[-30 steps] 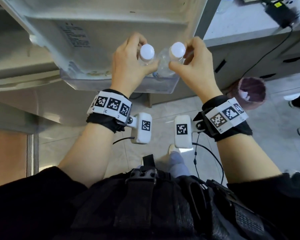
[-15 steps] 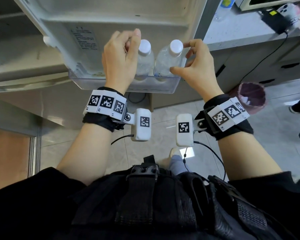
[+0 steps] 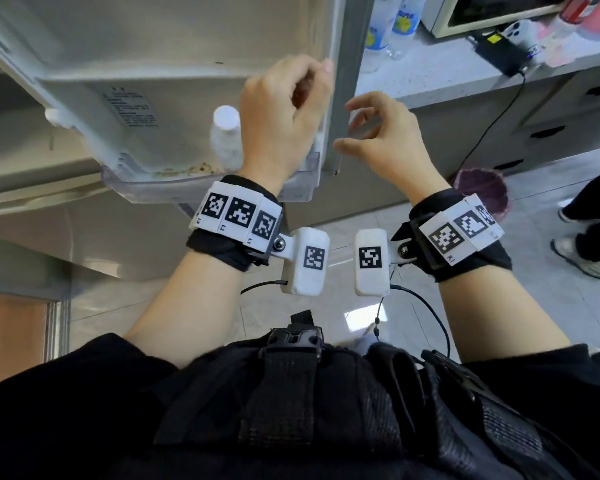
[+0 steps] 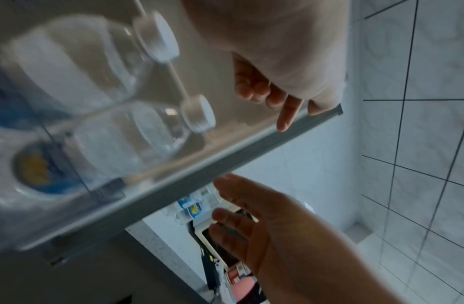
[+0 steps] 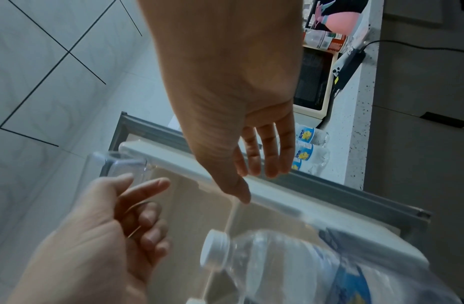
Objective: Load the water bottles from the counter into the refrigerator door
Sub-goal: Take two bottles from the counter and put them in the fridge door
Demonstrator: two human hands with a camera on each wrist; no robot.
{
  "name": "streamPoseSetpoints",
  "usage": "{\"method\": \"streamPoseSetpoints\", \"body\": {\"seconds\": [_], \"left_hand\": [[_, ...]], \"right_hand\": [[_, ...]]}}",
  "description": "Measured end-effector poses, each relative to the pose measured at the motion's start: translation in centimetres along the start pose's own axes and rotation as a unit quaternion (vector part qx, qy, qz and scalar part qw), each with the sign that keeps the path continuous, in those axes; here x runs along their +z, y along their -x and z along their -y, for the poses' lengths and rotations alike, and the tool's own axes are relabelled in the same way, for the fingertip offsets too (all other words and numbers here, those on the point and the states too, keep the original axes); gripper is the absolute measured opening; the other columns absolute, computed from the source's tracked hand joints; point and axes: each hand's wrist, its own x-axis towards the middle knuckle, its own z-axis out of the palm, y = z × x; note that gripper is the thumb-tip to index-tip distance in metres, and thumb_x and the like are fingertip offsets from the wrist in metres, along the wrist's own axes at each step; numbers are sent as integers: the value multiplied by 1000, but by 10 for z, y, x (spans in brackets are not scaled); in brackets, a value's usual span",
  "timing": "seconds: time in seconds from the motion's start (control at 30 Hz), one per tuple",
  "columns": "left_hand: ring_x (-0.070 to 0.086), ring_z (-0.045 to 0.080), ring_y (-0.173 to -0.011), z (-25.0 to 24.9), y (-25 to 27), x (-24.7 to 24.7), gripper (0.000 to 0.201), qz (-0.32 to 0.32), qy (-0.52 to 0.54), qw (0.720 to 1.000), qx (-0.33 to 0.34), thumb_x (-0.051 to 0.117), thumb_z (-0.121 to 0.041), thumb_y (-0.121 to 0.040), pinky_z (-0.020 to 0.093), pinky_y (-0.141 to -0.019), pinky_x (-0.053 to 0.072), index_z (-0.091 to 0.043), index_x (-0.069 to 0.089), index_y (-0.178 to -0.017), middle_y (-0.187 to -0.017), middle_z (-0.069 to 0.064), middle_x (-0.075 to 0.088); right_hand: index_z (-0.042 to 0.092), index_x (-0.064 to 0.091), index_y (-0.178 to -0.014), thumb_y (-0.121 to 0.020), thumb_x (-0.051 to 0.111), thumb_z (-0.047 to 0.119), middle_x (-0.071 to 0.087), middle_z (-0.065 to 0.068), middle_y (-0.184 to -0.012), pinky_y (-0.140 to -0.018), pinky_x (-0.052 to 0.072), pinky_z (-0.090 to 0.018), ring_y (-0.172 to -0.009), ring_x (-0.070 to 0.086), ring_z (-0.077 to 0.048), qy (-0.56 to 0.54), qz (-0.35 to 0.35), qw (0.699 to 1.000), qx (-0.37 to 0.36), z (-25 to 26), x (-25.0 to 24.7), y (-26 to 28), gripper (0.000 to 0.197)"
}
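Note:
Two clear water bottles with white caps stand in the refrigerator door bin (image 3: pixel 201 190); the left wrist view shows both, the nearer bottle (image 4: pixel 70 57) and the further bottle (image 4: pixel 129 133). From the head only one bottle (image 3: pixel 225 133) shows, the other being hidden behind my left hand (image 3: pixel 305 95). That hand hangs over the door's right edge, fingers loosely curled, holding nothing. My right hand (image 3: pixel 357 129) floats just right of the door edge, relaxed and empty. More bottles (image 3: pixel 394 22) with blue and yellow labels stand on the counter (image 3: pixel 430 81).
On the counter sit a microwave (image 3: pixel 492 8), a black power brick (image 3: pixel 503 55) with a cable hanging down, and a pink item (image 3: pixel 596 26). A purple waste bin (image 3: pixel 482 195) stands on the floor. Another person's legs and shoes (image 3: pixel 582 258) are at the right.
Both hands have let go of the two bottles, which now stand in the door bin. The hands have lifted and shifted right toward the door's edge.

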Motion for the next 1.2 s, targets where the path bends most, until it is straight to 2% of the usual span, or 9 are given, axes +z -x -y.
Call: {"method": "streamPoseSetpoints", "body": {"seconds": [0.17,0.3,0.5,0.67,0.8,0.87,1.03,1.1,1.2], "left_hand": [[48,20,-54,-30,-3,68,34,47,9,999,-22,48,-31,-90,31,-54,38,-7,64,-71,-57,11,58],[50,22,-56,-46,-5,125,29,77,-1,995,-67,52,-32,-89,32,-58,43,-10,64,-74,-59,11,59],[44,8,-55,-67,-15,206,23,87,-1,991,-103,55,-27,-90,24,-57,38,-10,65,-78,-61,6,57],[48,12,-59,-65,-31,247,22,94,-17,987,-126,55,-27,-89,29,-60,42,-9,65,-80,-61,1,56],[48,14,-59,-48,-56,272,17,96,-35,983,-154,55,-26,-87,32,-61,45,-12,65,-83,-61,-2,54],[48,13,-59,-35,-74,283,16,89,-46,980,-171,55,-25,-87,32,-62,46,-13,65,-84,-60,-4,52],[51,14,-62,0,-134,311,13,75,-67,973,-208,56,-23,-86,33,-66,50,-13,64,-87,-59,-9,50],[54,14,-66,15,-161,317,11,66,-82,969,-223,57,-22,-85,31,-68,50,-15,64,-89,-60,-10,51],[60,17,-72,37,-197,323,12,43,-85,967,-235,57,-21,-83,35,-73,55,-15,64,-92,-74,-6,59]], "right_hand": [[20,63,-99,-75,72,22,67,1,-88,-68,48,-21,-58,56,6,4,0,1000,4,-32,-55,-7,26],[17,64,-99,-76,69,20,66,4,-83,-79,56,-40,-68,58,-8,17,-2,1000,10,-63,-105,-13,23],[16,64,-98,-77,66,19,67,4,-83,-79,56,-38,-65,57,-5,26,3,1000,10,-115,-170,-32,22],[18,62,-98,-77,65,18,64,10,-77,-77,55,-35,-65,58,-5,8,2,1000,12,-143,-196,-60,22],[19,61,-102,-77,64,17,65,7,-82,-72,49,-21,-58,55,6,3,6,1000,6,-157,-204,-98,25],[18,60,-104,-77,63,16,66,4,-87,-68,48,-19,-60,57,3,3,18,1000,5,-160,-207,-122,26],[15,57,-111,-79,63,16,66,-1,-95,-76,56,-34,-73,64,-20,12,30,999,-1,-161,-210,-200,32],[16,56,-114,-80,64,18,66,-1,-100,-77,57,-37,-75,65,-21,19,34,999,-5,-160,-207,-234,35],[17,53,-117,-81,63,19,65,-1,-105,-77,57,-35,-74,63,-18,13,26,1000,-8,-160,-202,-282,38]]}}
